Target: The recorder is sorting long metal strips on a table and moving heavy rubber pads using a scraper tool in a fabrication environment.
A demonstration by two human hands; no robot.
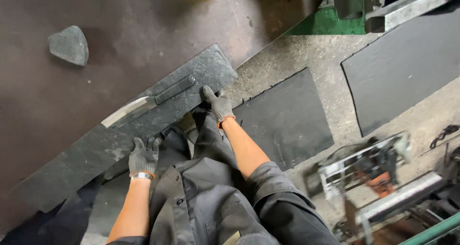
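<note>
Both gloved hands press on the near edge of a long black rubber strip (pixel 143 125), steadying it on the dark brown surface (pixel 96 34): left hand (pixel 143 158) flat with fingers spread, right hand (pixel 218 103) likewise. A long-bladed knife (pixel 148 100) lies atop the strip.

long dark rubber strip (pixel 120 135) lies diagonally along the table edge.

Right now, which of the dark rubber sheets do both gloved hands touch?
The long strip along the table edge, with the knife lying on it. The left hand and right hand press its near edge; the other sheets lie on the floor.

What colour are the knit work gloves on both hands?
Dark grey, on left hand and right hand; head view.
</note>
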